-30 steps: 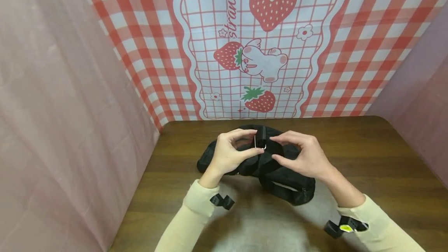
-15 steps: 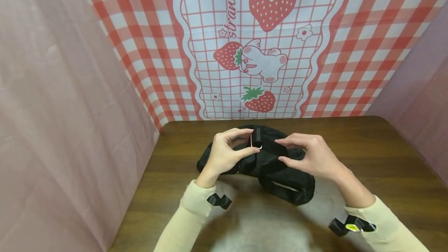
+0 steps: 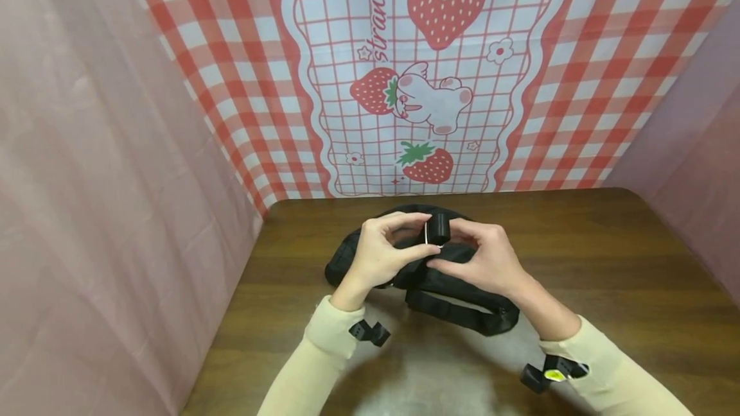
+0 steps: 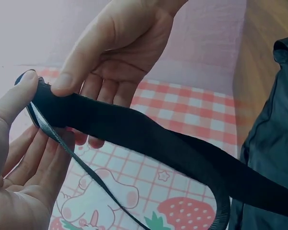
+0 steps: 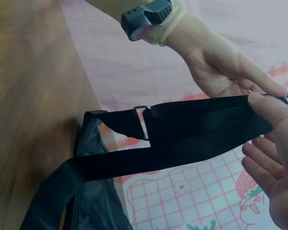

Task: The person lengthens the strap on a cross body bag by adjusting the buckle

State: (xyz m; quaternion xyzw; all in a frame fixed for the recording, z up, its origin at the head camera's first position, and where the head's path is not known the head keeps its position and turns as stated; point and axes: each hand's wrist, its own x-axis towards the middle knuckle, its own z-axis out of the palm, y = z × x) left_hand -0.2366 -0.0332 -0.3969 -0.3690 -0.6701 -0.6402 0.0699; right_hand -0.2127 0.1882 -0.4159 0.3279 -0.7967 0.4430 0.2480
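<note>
A black fabric bag (image 3: 345,263) lies on the table, and its webbing strap (image 4: 134,129) is held up above it. My left hand (image 3: 376,255) pinches the strap between thumb and fingers at a thin metal strap slider (image 3: 426,234). Close on the other side, my right hand (image 3: 491,257) pinches the same strap, thumb on its near face, as the right wrist view shows. The strap bends over into a short loop between the two hands. Lower down, a second metal ring (image 5: 143,125) joins the strap near the bag. Part of the slider is hidden behind fingers.
The brown wooden table (image 3: 607,255) reaches past both arms. Behind it hangs a red-and-white checked cloth (image 3: 584,82) with strawberries. A pale pink curtain (image 3: 104,178) closes the left side. A small camera (image 3: 370,332) sits on each wrist.
My right hand drew away to the right, then came back left onto the strap. The left hand shifted slightly left and back. The lower strap slid left over the bag's front.
</note>
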